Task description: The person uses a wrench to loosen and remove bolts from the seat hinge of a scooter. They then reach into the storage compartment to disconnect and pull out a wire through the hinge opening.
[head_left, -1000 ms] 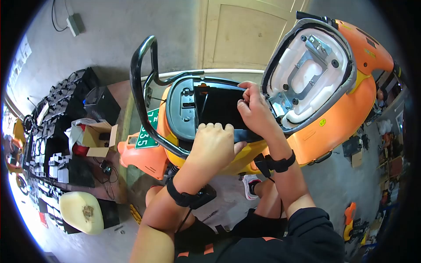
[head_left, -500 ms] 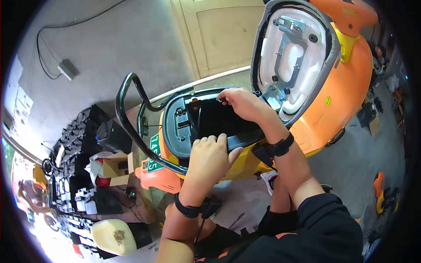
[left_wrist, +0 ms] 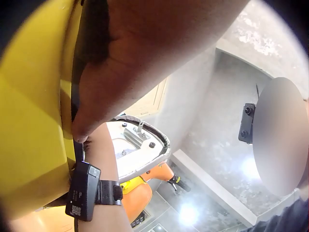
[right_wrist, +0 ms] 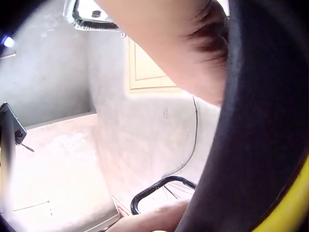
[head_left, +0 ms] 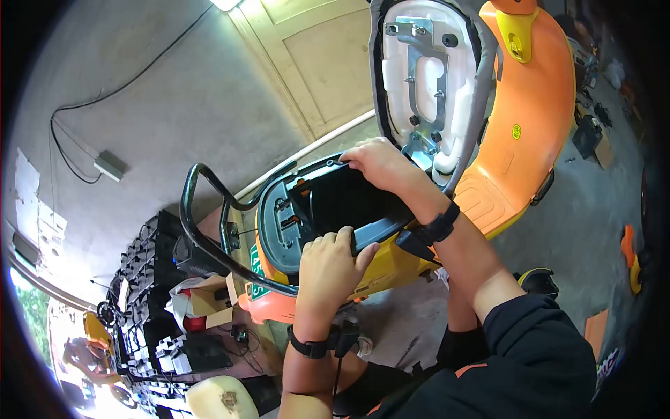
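Observation:
In the head view an orange and yellow scooter (head_left: 481, 199) stands with its seat (head_left: 427, 84) tipped up, showing a white underside with a metal bracket. Below the seat opening is a black storage bucket (head_left: 377, 234), dark inside. My left hand (head_left: 326, 272) holds the bucket's near rim, fingers bent over the edge and thumb spread along it. The right hand (head_left: 382, 165) reaches across the opening and grips the far rim with curled fingers; its fingertips are partly hidden. In the left wrist view the left hand (left_wrist: 104, 92) lies against the yellow side panel (left_wrist: 31, 111).
A black grab rail (head_left: 202, 234) loops behind the opening, above a green number plate (head_left: 257, 276). Rows of black battery packs (head_left: 143, 272), a cardboard box (head_left: 213, 300) and a cream foam pad (head_left: 222, 398) lie at left. A door (head_left: 328, 63) is set in the wall.
The right hand has moved from above the opening onto the far rim. My left hand stays on the near rim. The head view has turned, and the seat remains raised.

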`<state>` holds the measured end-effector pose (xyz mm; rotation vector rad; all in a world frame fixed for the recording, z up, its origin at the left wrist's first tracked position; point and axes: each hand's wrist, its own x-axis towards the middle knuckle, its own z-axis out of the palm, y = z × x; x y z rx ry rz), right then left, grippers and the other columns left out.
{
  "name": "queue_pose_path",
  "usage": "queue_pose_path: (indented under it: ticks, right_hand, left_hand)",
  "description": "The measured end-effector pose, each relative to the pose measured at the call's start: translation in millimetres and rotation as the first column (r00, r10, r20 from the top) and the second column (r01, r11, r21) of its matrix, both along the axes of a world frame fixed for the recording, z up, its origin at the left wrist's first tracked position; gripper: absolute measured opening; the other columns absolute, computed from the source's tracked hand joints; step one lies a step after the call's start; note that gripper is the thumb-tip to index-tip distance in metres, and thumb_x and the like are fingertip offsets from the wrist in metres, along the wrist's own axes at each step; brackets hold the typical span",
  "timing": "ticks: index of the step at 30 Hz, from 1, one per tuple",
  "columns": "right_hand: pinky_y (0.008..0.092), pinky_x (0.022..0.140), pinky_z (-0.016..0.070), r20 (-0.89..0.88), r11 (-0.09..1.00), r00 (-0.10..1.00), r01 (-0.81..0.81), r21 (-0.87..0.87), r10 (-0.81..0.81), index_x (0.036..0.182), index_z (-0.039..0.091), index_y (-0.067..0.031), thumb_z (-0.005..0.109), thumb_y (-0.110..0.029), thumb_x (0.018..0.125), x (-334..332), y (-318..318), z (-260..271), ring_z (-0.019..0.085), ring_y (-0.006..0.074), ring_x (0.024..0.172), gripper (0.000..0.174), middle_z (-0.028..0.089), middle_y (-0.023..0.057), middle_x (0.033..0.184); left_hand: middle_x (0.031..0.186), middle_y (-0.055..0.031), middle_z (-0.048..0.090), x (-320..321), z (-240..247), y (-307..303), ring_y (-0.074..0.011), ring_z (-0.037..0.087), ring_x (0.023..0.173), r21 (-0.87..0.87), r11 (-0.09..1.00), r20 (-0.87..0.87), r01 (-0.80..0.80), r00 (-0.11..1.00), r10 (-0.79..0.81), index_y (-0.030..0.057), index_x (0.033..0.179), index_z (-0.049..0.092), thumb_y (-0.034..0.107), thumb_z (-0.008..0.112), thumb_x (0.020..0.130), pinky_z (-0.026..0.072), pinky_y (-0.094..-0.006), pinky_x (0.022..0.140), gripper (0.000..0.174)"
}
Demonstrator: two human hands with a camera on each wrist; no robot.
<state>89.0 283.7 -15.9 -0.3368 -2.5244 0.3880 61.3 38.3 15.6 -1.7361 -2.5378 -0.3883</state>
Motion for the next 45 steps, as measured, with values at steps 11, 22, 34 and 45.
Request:
queue_pose_path:
  ticks: [11, 22, 34, 45]
  right_hand:
    - [0.0385, 0.085, 0.0561, -0.477, 0.906, 0.852, -0.007, -0.423, -0.216, 0.112, 0.077, -0.0032, 0.069, -0.008, 0.092, -3.6, -1.3, 1.7, 0.073, 0.0351, 0.095, 0.022, 0.074, 0.0217, 0.102]
    - [0.0358, 0.082, 0.0563, -0.495, 0.934, 0.865, -0.24, -0.266, 0.081, 0.109, 0.075, -0.0005, 0.07, -0.008, 0.094, 2.9, -15.9, 15.4, 0.074, 0.0307, 0.092, 0.017, 0.076, 0.0178, 0.098]
    - [0.0359, 0.074, 0.0573, -0.488, 0.985, 0.856, 0.123, -0.122, -0.167, 0.107, 0.072, -0.0011, 0.073, -0.004, 0.092, 66.6, -37.2, 33.1, 0.074, 0.0323, 0.086, 0.016, 0.074, 0.0169, 0.096]
    - [0.0331, 0.08, 0.0586, -0.484, 0.957, 0.826, 0.245, -0.154, -0.289, 0.106, 0.071, -0.0014, 0.073, -0.006, 0.094, 93.4, -52.9, 15.6, 0.075, 0.0241, 0.087, 0.013, 0.075, 0.0132, 0.098]
  left_hand:
    - [0.097, -0.0168, 0.073, 0.5, 1.2, -0.8, -0.0353, 0.068, 0.095, 0.002, 1.0, 0.005, -0.001, 1.0, 0.001, 0.0015, 0.118, 0.071, 0.052, 0.068, 0.093, 0.0518, -0.0449, 0.088, 0.056]
    - [0.095, -0.0164, 0.072, -2.2, -2.8, -0.3, -0.0354, 0.069, 0.092, 0.017, 1.0, 0.001, 0.012, 1.0, -0.012, 0.0021, 0.118, 0.071, 0.052, 0.067, 0.093, 0.0521, -0.0446, 0.087, 0.056]
    - [0.087, -0.0163, 0.07, -7.1, -13.7, -4.3, -0.0327, 0.068, 0.086, 0.132, 0.99, -0.004, 0.048, 0.999, -0.048, 0.0008, 0.102, 0.07, 0.051, 0.067, 0.094, 0.0493, -0.0425, 0.081, 0.051]
    - [0.084, -0.0156, 0.069, -7.7, -16.8, -4.4, -0.0331, 0.068, 0.084, 0.149, 0.988, 0.015, 0.033, 0.999, -0.035, 0.0017, 0.096, 0.068, 0.052, 0.066, 0.094, 0.0495, -0.0431, 0.079, 0.05]
